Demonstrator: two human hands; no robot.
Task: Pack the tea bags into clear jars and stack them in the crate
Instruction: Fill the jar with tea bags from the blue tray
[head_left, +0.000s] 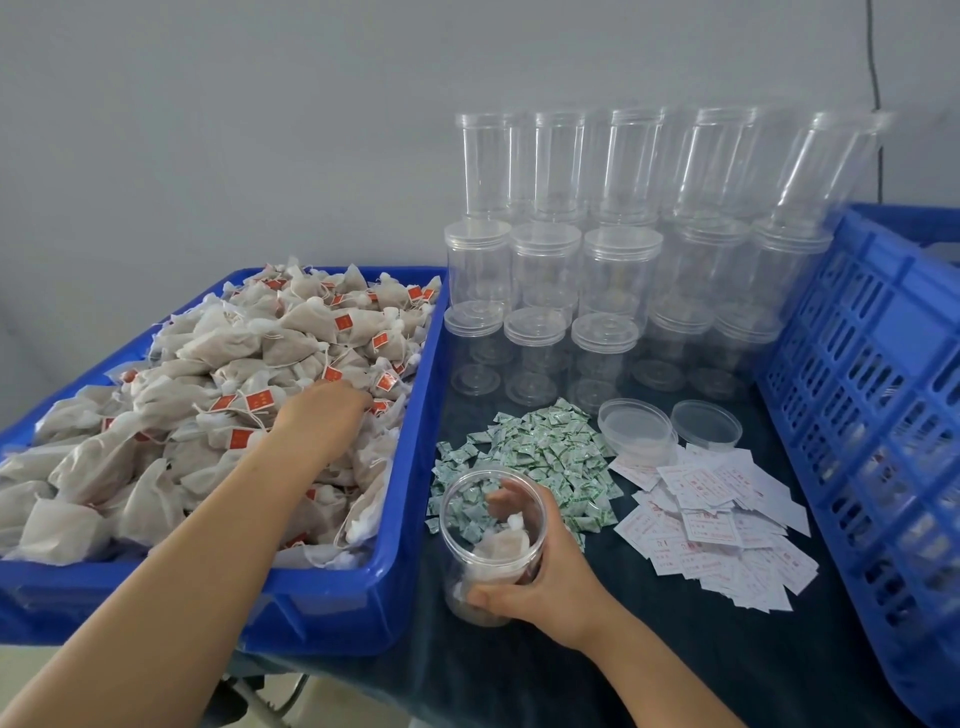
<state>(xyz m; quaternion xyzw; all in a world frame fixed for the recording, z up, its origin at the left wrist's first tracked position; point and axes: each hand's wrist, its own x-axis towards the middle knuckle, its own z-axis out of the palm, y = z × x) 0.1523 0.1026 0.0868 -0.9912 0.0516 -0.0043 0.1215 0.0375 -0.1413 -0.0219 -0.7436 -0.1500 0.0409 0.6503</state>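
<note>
A blue bin (410, 467) on the left is heaped with white tea bags (218, 364) that carry red tags. My left hand (322, 410) reaches into the heap with its fingers curled down around a tea bag. On the dark cloth to the right of the bin, my right hand (545, 577) grips an open clear jar (491, 540), thumb on the near side and fingers round the far side. A few tea bags (501, 551) lie in the jar's bottom. The blue slatted crate (872, 405) stands at the right edge.
Several empty clear jars (545, 270), most with lids, are stacked in rows at the back against the wall. Two loose lids (634, 426) (705, 423) lie in front of them. Green-and-white sachets (540, 457) and white paper slips (727, 519) are spread over the cloth.
</note>
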